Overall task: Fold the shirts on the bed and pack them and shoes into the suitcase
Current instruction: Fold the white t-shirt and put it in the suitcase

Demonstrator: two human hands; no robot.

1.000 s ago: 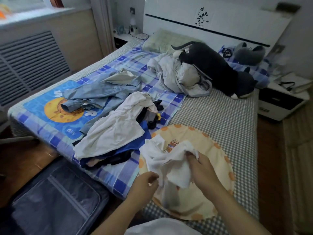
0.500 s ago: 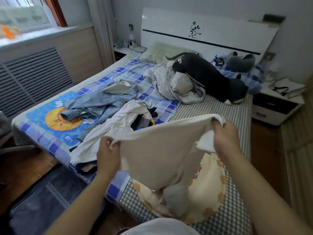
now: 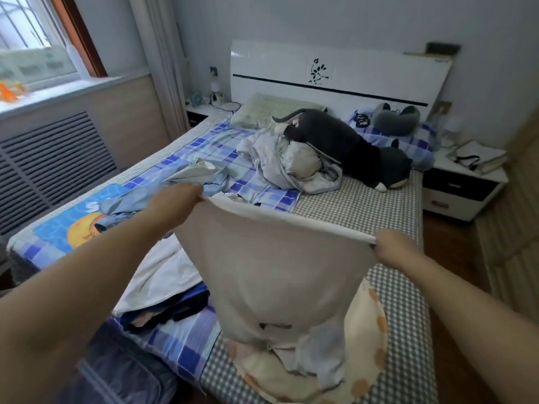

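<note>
Head-camera view: a dark suitcase (image 3: 116,380) is seen open on the floor at the bed's (image 3: 364,205) near-left corner, its contents not discernible. A white shirt (image 3: 271,272) is held spread above the bed's near edge, pinched at its top corners by the left hand (image 3: 175,199) and right hand (image 3: 393,246), beside a heap of clothes (image 3: 163,287).

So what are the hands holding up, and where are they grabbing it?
A white shirt, stretched out above the bed. The left hand and right hand each pinch one end of its top edge.
</note>
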